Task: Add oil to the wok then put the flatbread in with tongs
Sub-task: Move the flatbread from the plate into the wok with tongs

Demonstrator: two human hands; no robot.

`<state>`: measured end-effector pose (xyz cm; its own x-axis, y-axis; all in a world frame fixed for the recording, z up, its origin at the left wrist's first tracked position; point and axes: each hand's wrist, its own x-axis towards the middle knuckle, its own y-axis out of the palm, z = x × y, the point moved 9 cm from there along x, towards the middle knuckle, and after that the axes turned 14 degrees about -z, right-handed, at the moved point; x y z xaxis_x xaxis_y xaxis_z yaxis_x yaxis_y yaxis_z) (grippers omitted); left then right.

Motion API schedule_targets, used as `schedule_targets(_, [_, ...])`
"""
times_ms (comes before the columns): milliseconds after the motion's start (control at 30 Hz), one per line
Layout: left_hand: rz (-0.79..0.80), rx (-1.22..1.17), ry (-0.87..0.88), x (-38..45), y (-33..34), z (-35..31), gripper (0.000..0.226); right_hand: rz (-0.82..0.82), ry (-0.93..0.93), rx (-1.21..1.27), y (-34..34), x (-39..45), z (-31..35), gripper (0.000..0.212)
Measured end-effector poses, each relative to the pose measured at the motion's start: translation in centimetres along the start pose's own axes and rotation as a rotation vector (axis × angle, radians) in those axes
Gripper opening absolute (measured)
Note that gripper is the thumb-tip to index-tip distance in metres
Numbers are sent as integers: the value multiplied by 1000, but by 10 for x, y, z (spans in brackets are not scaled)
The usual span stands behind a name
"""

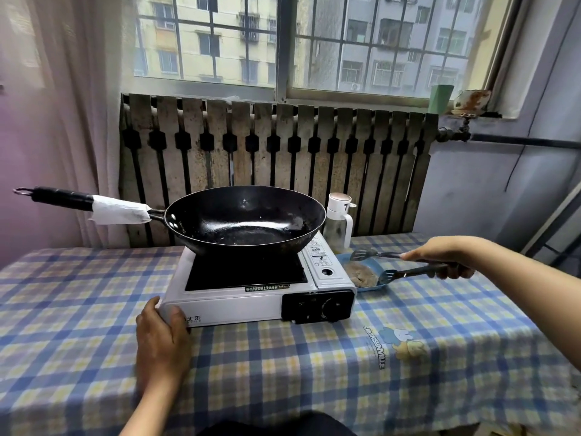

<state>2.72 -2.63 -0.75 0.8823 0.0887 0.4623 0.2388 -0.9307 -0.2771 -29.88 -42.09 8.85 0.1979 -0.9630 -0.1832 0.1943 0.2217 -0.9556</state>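
Note:
A black wok (245, 220) sits on a white portable gas stove (239, 305), its long handle wrapped in white paper and pointing left. Behind the stove's right corner stands a clear oil bottle (339, 225) with a white cap. A brownish flatbread (361, 273) lies on a blue plate (375, 288) right of the stove. My right hand (440, 256) grips dark tongs (396, 265), whose two spread tips hover over the flatbread without closing on it. My left hand (163, 338) rests against the stove's front left corner.
A checked blue and yellow cloth (314, 372) covers the table. A slatted radiator cover (276, 158) and a barred window stand behind it. A green cup (440, 98) sits on the sill at the right. A curtain hangs at the left.

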Motion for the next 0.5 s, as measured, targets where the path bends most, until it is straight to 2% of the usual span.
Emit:
schedule_targets(167, [3, 5, 24, -1, 1, -1, 66, 140, 80, 53, 12, 10, -14, 69])
schedule_targets(500, [4, 8, 47, -2, 0, -3, 66, 270, 197, 393, 48, 27, -52, 61])
